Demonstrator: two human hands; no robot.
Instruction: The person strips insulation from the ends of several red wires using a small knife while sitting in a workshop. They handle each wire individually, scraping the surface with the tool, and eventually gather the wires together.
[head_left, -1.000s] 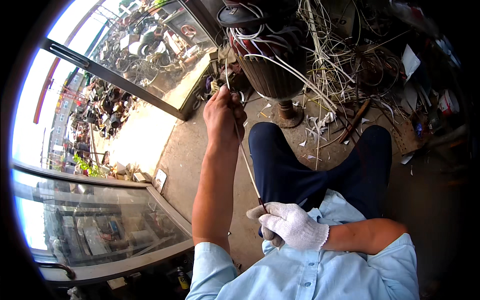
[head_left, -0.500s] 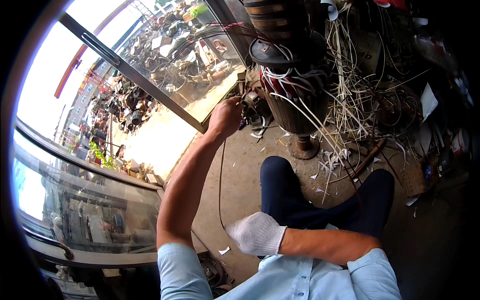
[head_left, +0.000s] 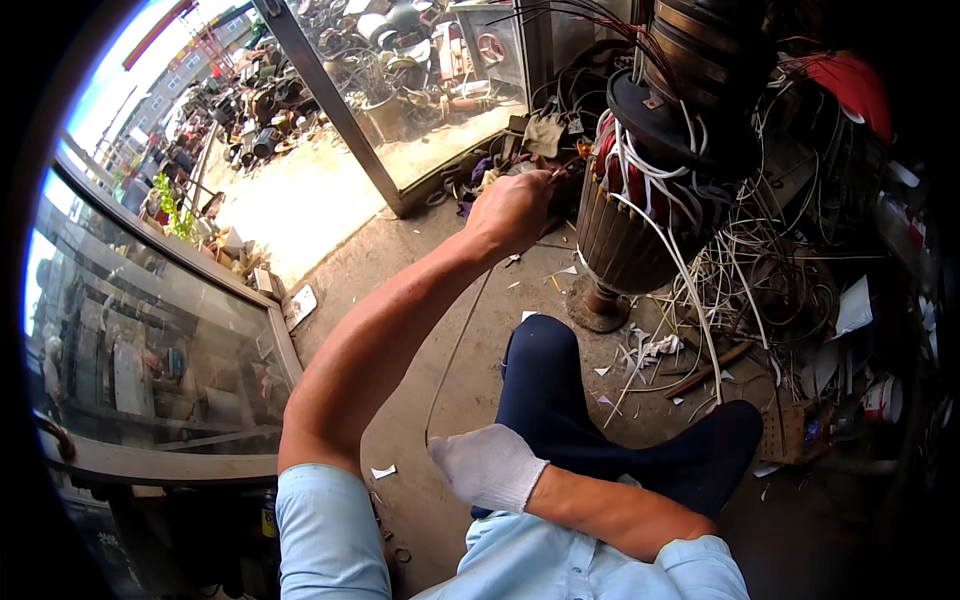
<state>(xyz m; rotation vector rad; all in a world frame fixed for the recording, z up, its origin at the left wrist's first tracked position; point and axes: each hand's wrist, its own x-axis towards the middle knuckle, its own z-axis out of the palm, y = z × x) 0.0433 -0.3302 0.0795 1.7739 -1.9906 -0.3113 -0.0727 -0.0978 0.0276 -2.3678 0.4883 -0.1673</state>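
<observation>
My bare left hand (head_left: 508, 212) is stretched out ahead with its fingers closed, pinching a thin wire beside the motor rotor. The wire (head_left: 459, 345) runs down from it to my right hand (head_left: 488, 468), in a white knitted glove and closed around the lower part. Just right of my left hand, the large rotor (head_left: 622, 238) stands upright and slightly tilted, with a slotted body, a dark disc and copper-coloured rings on top. White sleeved leads (head_left: 650, 175) loop out below the disc. My left fingertips are partly hidden from view.
A tangle of pale wires (head_left: 740, 290) lies right of the rotor, with paper scraps (head_left: 650, 345) on the floor. At left is a glass door (head_left: 170, 370); outside, scrap motors are heaped (head_left: 270, 100). My bent knees (head_left: 545, 370) are close below the rotor.
The view has shifted, so the rotor appears farther right. My left hand has moved up and right, and my gloved right hand slightly left; the wire between them is straighter and slants more.
</observation>
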